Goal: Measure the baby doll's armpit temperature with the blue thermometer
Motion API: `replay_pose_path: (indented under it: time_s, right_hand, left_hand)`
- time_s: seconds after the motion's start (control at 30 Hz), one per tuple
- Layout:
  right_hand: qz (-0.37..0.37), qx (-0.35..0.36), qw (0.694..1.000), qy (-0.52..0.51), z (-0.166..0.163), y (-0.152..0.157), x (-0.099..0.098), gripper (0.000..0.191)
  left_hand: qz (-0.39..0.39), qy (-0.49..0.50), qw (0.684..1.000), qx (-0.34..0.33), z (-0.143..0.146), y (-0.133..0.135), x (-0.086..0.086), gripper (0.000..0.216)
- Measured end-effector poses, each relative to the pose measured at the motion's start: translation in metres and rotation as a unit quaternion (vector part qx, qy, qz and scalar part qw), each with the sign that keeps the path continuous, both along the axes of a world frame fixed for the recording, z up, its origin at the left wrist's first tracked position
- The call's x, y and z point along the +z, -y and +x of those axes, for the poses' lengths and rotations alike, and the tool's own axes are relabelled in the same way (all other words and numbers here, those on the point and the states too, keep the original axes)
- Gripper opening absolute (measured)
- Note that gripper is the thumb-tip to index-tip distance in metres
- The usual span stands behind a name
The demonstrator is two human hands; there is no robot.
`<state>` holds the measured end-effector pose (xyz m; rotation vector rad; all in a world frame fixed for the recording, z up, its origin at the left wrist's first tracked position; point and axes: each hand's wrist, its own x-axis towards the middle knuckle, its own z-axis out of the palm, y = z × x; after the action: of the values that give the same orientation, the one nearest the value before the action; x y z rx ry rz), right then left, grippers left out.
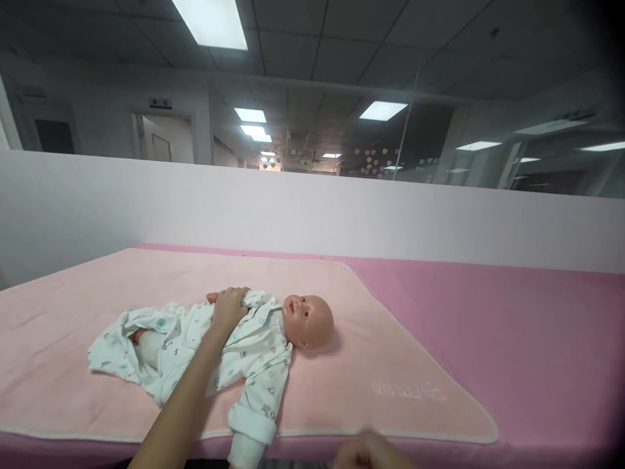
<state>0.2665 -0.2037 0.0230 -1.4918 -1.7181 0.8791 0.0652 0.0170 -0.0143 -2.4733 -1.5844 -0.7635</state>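
Note:
A bald baby doll [308,322] lies face up, its head toward the right. It wears a white patterned romper [249,345], loose and open around the legs at the left. My left hand [231,311] reaches across the doll's chest, its fingers curled over the far sleeve. The doll's far hand [212,298] pokes out just beyond my wrist. Its near arm, in a folded white cuff [252,422], hangs toward the table's front edge. Down at the bottom edge, my right hand [374,451] is blurred and partly cut off, apart from the doll, and its fingers do not show clearly.
Under the doll spreads a pale pink pad [351,384] with a light border, laid on a darker pink cover [547,345]. A low white wall [312,215] runs behind, topped by glass [430,137] with heart stickers.

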Motion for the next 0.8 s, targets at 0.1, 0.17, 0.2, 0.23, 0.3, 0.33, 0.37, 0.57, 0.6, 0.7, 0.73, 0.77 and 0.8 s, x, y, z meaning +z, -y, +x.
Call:
replay_pose_path:
  time_s: [0.1,0.17,0.2,0.23,0.3,0.33,0.37,0.57,0.6,0.7,0.73,0.77,0.8]
  right_hand:
    - [0.117,-0.089,0.989,0.018,0.008,-0.005,0.006,0.040]
    - [0.232,-0.159,0.957,0.066,0.014,-0.040,0.014,0.032]
    - [0.257,-0.161,0.949,0.091,0.017,-0.061,0.017,0.030]
    - [0.259,-0.148,0.948,0.111,0.020,-0.083,0.019,0.028]
    - [0.187,-0.101,0.971,0.114,0.030,-0.118,0.019,0.033]
    - [0.153,-0.079,0.980,0.098,0.035,-0.130,0.016,0.034]
    - [0.128,-0.057,0.987,0.077,0.040,-0.138,0.013,0.034]
    - [0.087,-0.033,0.987,-0.132,0.058,-0.142,-0.010,0.034]
    - [0.071,-0.040,0.983,-0.165,0.058,-0.140,-0.011,0.034]
    - [-0.012,-0.058,0.963,-0.263,0.057,-0.135,-0.012,0.035]
    - [-0.044,-0.064,0.953,-0.292,0.057,-0.133,-0.012,0.036]
    - [-0.071,-0.071,0.944,-0.314,0.056,-0.132,-0.012,0.037]
    - [-0.091,-0.076,0.936,-0.332,0.054,-0.130,-0.013,0.038]
  left_hand:
    - [-0.002,0.016,1.000,-0.012,0.000,-0.003,-0.004,0.043]
    - [0.000,0.024,1.000,-0.017,0.001,-0.005,-0.005,0.044]
    - [-0.001,0.025,1.000,-0.017,0.001,-0.005,-0.006,0.044]
    - [-0.002,0.025,1.000,-0.016,0.001,-0.006,-0.006,0.044]
    - [-0.005,0.023,1.000,-0.012,0.001,-0.007,-0.006,0.043]
    - [-0.007,0.023,1.000,-0.011,0.001,-0.007,-0.006,0.043]
    - [-0.008,0.024,1.000,-0.011,0.000,-0.007,-0.005,0.042]
    - [-0.008,0.024,1.000,-0.007,0.000,-0.005,-0.004,0.042]
    - [-0.007,0.023,1.000,-0.006,0.000,-0.005,-0.004,0.042]
    - [-0.006,0.020,1.000,0.000,0.000,-0.005,-0.004,0.042]
    - [-0.006,0.019,1.000,0.003,0.000,-0.005,-0.004,0.043]
    - [-0.008,0.018,1.000,0.004,0.000,-0.006,-0.004,0.043]
    - [-0.010,0.017,1.000,0.005,0.000,-0.006,-0.004,0.044]
